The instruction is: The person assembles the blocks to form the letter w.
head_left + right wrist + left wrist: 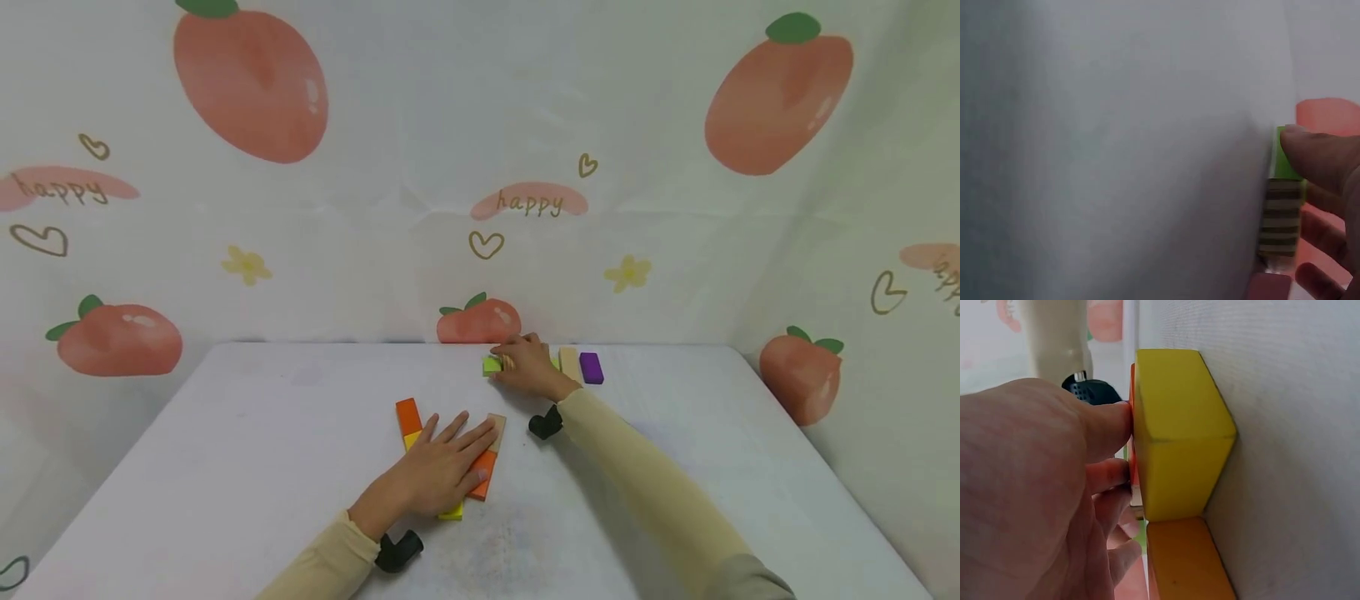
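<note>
My left hand [438, 471] lies with fingers spread over several wooden blocks. Its fingertips rest on a natural-wood block [497, 432] and an orange block [483, 477]. Below the palm shows a yellow block [452, 512], large in the left wrist view beside a yellow-orange block [1188, 559]. At the back, my right hand [528, 367] pinches a light green block [1285, 159], with the thumb on its near side. A striped block [1280, 215] adjoins it, with the fingers behind. The palm hides part of this back row in the head view.
An orange-red block [408, 417] and a yellow block [412, 439] extend left of my left hand. A natural-wood block [570, 364] and a purple block [592, 367] stand at the back row's right end. Behind the white table [300, 442] hangs a fruit-printed curtain [397, 167].
</note>
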Tool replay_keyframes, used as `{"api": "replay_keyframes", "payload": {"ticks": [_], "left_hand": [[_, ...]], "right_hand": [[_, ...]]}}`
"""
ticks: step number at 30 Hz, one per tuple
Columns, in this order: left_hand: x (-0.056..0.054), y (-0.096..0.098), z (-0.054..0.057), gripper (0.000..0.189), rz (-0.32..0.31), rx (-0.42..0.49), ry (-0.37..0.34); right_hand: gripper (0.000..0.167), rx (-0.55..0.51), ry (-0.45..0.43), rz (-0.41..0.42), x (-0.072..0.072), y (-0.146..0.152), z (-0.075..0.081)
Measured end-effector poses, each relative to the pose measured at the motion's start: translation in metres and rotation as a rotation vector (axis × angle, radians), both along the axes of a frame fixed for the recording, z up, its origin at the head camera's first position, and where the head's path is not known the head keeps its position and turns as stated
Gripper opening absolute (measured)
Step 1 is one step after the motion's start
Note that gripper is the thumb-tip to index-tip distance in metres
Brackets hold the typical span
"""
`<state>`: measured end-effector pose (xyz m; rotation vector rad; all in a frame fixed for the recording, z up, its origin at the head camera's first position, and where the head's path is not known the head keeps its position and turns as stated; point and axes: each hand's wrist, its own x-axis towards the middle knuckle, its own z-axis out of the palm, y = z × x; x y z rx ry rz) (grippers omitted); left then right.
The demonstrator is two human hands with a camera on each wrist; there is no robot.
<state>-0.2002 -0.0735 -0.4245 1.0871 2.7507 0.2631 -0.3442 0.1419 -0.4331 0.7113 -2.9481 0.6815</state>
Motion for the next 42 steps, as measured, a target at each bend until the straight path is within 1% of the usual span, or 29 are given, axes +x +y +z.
{"api": "replay_keyframes", "payload": {"ticks": [1, 3, 6, 9, 12, 13, 15, 21, 26, 29, 36, 42], "left_hand": [[0.0, 0.0, 0.0, 0.06, -0.001, 0.0, 0.001], [-0.001, 0.0, 0.0, 0.06, -0.001, 0.001, 0.005], [-0.002, 0.001, -0.001, 0.06, -0.003, 0.003, 0.009], [-0.003, 0.001, -0.001, 0.06, -0.007, 0.008, 0.011], [-0.003, 0.001, -0.001, 0.06, -0.008, 0.008, 0.021], [-0.003, 0.001, -0.001, 0.06, -0.009, 0.007, 0.026], [-0.003, 0.002, -0.001, 0.059, -0.008, 0.003, 0.033], [-0.002, 0.002, -0.001, 0.061, 0.001, -0.005, 0.033], [-0.002, 0.001, -0.001, 0.062, 0.009, -0.006, 0.028], [-0.002, 0.001, -0.002, 0.062, 0.006, 0.003, 0.026], [-0.002, 0.001, -0.003, 0.061, 0.008, -0.006, 0.017], [-0.001, 0.001, -0.004, 0.061, 0.011, -0.011, 0.027]], "right_hand": [[0.044, 0.021, 0.0, -0.008, -0.002, -0.001, -0.002], [0.04, 0.032, 0.002, -0.025, -0.003, -0.002, -0.004], [0.038, 0.0, 0.04, -0.026, 0.0, -0.001, -0.004], [0.038, -0.131, 0.035, 0.006, 0.009, 0.005, 0.0], [0.037, -0.267, -0.014, 0.054, 0.022, 0.016, 0.001], [0.037, -0.299, -0.039, 0.065, 0.026, 0.02, 0.0], [0.037, -0.324, -0.067, 0.074, 0.035, 0.029, -0.002], [0.037, -0.353, -0.077, 0.097, 0.057, 0.043, -0.007], [0.035, -0.303, -0.085, 0.116, 0.066, 0.045, -0.01], [0.033, -0.283, -0.095, 0.112, 0.069, 0.044, -0.013], [0.033, -0.344, -0.144, 0.096, 0.071, 0.043, -0.02], [0.033, -0.346, -0.142, 0.078, 0.071, 0.041, -0.024]]}}
